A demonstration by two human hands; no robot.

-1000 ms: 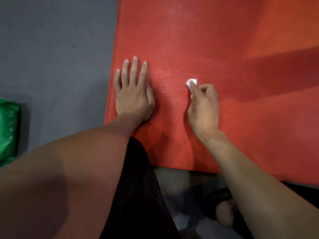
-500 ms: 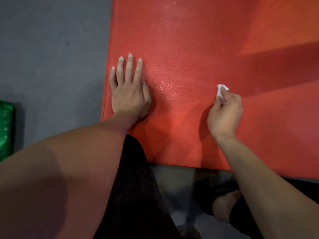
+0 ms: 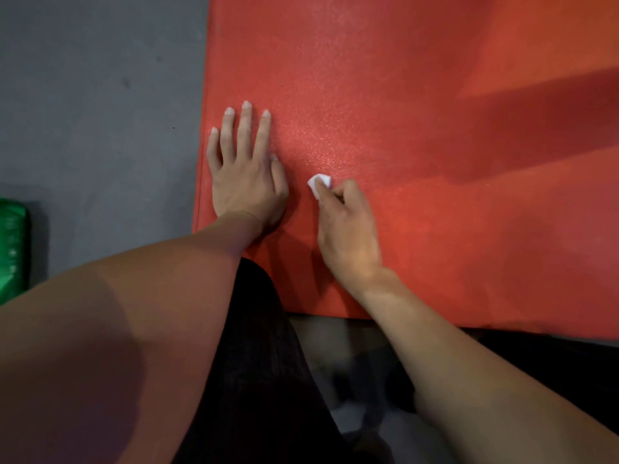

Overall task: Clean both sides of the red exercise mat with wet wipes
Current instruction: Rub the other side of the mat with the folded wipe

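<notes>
While your left hand (image 3: 246, 182) lies flat on the red exercise mat (image 3: 418, 135), fingers straight and slightly spread, palm down just inside the mat's left edge, your right hand (image 3: 348, 229) sits just right of it with fingers curled, pinching a small white wet wipe (image 3: 319, 183). The wipe is a crumpled wad, only a rounded corner showing past your fingertips, pressed onto the mat surface. Your two hands are close but not touching.

The mat is a flat sheet, fine grainy texture, tiny glints sparkling just beyond your left hand's fingertips and the wipe. Straight left edge and straight near edge; the near-left corner is hidden by your left forearm. Darker shadow bands cross the mat's right part. It lies on a smooth matte grey floor (image 3: 100, 95), which shows to the mat's left.

Well left of the mat, at the frame edge, sits a shiny green plastic pack (image 3: 11, 249), cut off by the frame. Below the mat's near edge: dark fabric on your leg (image 3: 261, 363), ribbed weave, between your forearms. Past that it's blurred; cannot tell.
</notes>
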